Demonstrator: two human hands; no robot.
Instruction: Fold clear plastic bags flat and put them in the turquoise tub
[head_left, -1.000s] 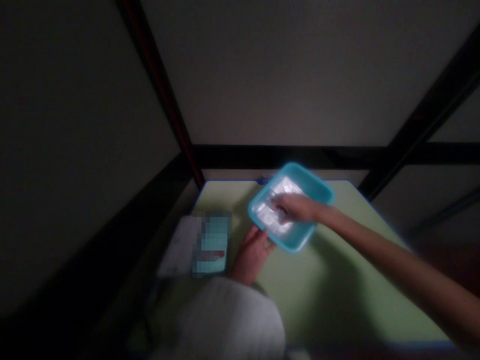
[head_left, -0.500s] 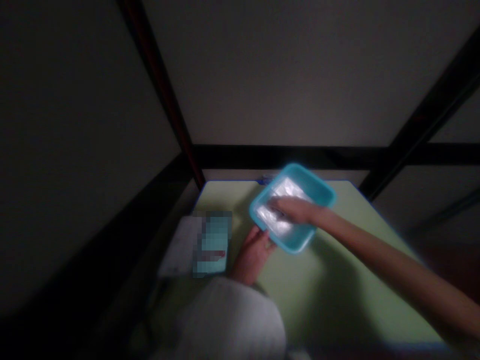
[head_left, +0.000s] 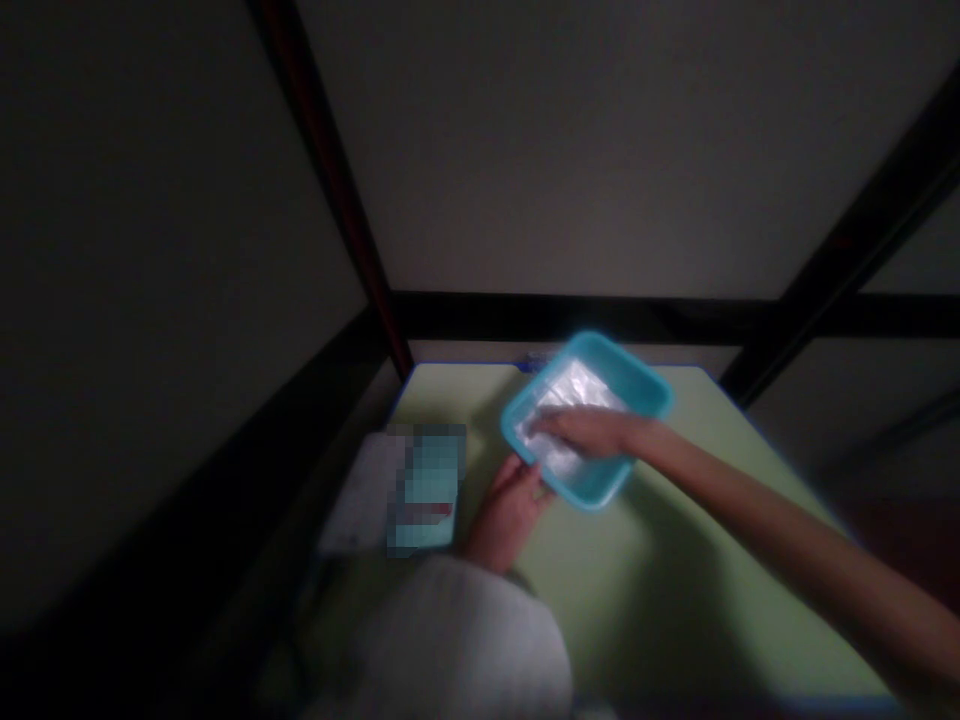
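A turquoise plastic tub (head_left: 634,385) is held tilted above the table. My left hand (head_left: 512,508) grips its near left rim, thumb and fingers around the edge. Inside the tub lies a shiny, silvery, crinkled sheet or packet (head_left: 581,383); I cannot tell which. Reaching in from the right, my right hand (head_left: 589,430) lies over this shiny material with its fingers stretched out against it. Blur and dim light hide the fingertips' exact contact.
Under the tub is a pale green table (head_left: 562,610) with a blue edge. A pixelated teal booklet-like item (head_left: 431,485) lies on the left beside a whitish flat item (head_left: 362,495). A small clear and blue object (head_left: 536,360) sits at the far edge, near the wall (head_left: 570,180).
My right hand has shifted slightly downward over the shiny material, its fingers now flatter. My left hand keeps its grip, and the tub stays nearly in place.
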